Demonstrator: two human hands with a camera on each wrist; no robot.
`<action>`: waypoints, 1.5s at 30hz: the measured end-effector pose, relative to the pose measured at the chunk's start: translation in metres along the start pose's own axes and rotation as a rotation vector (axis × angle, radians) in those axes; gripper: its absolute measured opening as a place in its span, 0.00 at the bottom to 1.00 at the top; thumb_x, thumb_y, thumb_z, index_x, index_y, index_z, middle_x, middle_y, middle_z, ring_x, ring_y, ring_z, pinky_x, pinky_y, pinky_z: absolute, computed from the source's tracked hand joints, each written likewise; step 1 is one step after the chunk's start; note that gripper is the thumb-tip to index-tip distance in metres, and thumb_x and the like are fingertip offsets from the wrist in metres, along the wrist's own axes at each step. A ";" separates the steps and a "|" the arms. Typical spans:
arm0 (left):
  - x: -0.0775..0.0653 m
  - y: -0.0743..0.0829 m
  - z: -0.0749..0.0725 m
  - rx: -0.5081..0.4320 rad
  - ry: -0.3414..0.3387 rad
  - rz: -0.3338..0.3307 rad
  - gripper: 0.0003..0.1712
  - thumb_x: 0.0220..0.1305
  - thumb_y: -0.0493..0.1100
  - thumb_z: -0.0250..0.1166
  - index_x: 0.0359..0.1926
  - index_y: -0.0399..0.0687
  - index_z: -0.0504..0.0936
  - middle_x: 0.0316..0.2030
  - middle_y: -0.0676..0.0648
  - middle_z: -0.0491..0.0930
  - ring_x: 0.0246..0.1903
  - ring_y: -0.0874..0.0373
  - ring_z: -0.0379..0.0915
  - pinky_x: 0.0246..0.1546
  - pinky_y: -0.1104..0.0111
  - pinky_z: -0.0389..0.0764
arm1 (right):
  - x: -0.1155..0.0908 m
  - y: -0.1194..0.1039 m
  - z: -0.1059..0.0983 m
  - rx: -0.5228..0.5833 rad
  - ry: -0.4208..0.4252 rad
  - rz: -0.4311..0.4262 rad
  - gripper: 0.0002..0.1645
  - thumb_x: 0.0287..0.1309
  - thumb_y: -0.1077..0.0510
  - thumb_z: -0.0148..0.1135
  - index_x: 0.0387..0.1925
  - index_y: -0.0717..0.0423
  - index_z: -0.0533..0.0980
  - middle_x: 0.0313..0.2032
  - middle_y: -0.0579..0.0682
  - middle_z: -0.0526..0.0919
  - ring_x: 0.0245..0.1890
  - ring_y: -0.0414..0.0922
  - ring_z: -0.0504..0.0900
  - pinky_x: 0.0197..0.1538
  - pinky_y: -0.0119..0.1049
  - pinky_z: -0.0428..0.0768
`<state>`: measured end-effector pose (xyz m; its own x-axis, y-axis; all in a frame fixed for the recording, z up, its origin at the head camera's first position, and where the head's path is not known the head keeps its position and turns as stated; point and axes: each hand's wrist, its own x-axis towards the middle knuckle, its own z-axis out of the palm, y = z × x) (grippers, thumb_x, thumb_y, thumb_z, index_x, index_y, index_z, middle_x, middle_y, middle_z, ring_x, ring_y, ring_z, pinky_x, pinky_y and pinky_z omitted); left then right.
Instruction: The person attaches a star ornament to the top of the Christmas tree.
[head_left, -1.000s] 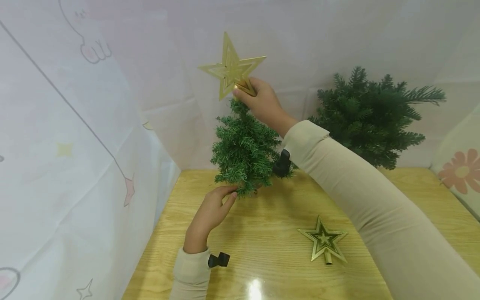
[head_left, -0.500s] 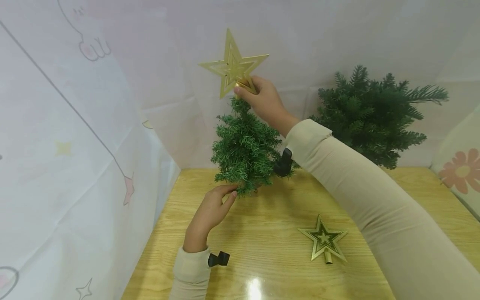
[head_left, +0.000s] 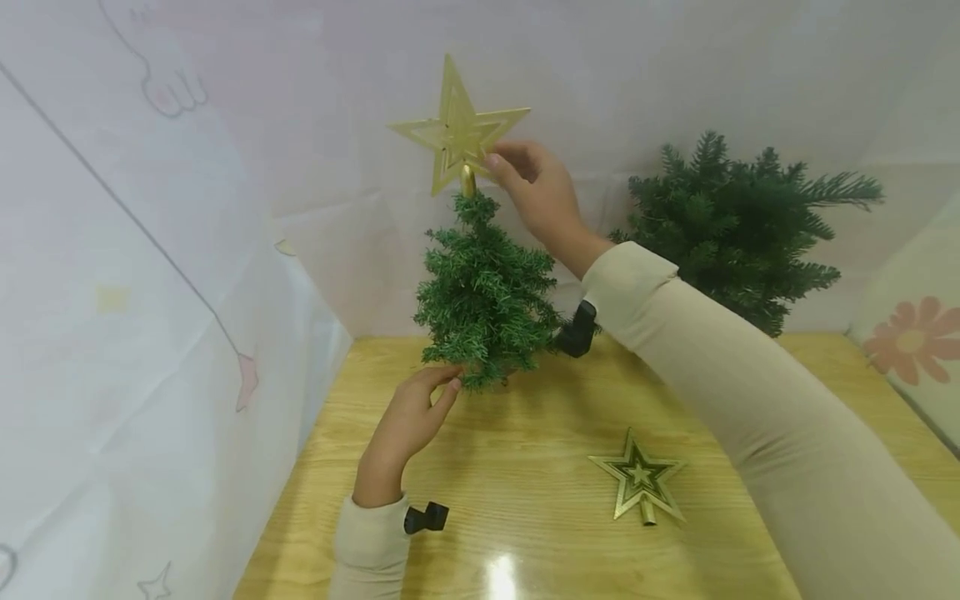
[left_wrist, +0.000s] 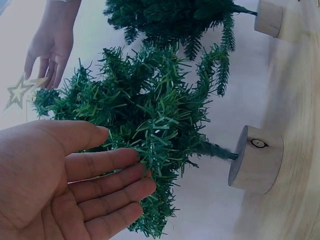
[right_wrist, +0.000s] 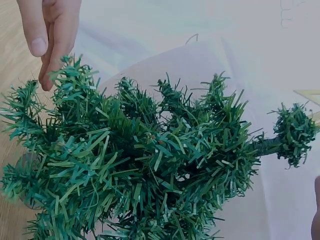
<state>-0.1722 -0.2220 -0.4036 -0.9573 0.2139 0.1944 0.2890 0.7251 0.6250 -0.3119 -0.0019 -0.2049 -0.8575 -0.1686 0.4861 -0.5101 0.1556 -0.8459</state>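
A gold star (head_left: 457, 133) stands upright at the tip of the small green Christmas tree (head_left: 487, 300), its socket (head_left: 468, 181) over the top sprig. My right hand (head_left: 543, 187) is beside the star's lower right point, thumb and fingers loosely parted; whether the fingertips still touch it is hard to tell. My left hand (left_wrist: 100, 185) reaches to the tree's lower branches with its fingers straight and spread, the tips among the needles. In the left wrist view the tree's round wooden base (left_wrist: 256, 160) shows. The right wrist view has only a corner of the star.
A second gold star (head_left: 639, 477) with a socket lies on the wooden table (head_left: 525, 500), right of centre. A darker green tree (head_left: 735, 225) stands at the back right, behind my right sleeve. Printed cloth (head_left: 150, 333) hangs at the left and behind.
My right hand has let go of the star's socket and drawn slightly right, baring the socket. The star stays up on the treetop. My left hand keeps its place by the lower branches.
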 end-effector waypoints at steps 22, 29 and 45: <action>-0.001 0.043 -0.004 0.038 0.315 0.213 0.25 0.74 0.47 0.56 0.68 0.50 0.68 0.62 0.49 0.70 0.63 0.52 0.65 0.60 0.51 0.71 | -0.083 -0.021 -0.009 0.201 0.109 -0.316 0.28 0.69 0.65 0.51 0.66 0.70 0.59 0.66 0.60 0.63 0.69 0.49 0.61 0.71 0.39 0.60; 0.003 0.056 0.015 0.001 0.332 0.335 0.31 0.72 0.46 0.59 0.72 0.52 0.61 0.69 0.48 0.61 0.68 0.51 0.56 0.64 0.50 0.66 | -0.120 0.009 -0.012 0.238 0.058 -0.421 0.29 0.70 0.63 0.52 0.68 0.67 0.57 0.67 0.60 0.60 0.70 0.50 0.58 0.72 0.49 0.56; 0.010 0.071 0.044 -0.039 0.311 0.496 0.29 0.72 0.44 0.58 0.70 0.46 0.64 0.67 0.46 0.63 0.66 0.52 0.61 0.62 0.56 0.70 | -0.201 0.039 -0.024 0.300 -0.088 -0.533 0.40 0.68 0.53 0.60 0.67 0.76 0.55 0.66 0.69 0.58 0.70 0.63 0.54 0.71 0.57 0.51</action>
<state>-0.1611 -0.1400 -0.3904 -0.6619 0.3158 0.6798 0.7080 0.5613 0.4286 -0.1606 0.0619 -0.3302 -0.4741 -0.2297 0.8500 -0.8151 -0.2504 -0.5223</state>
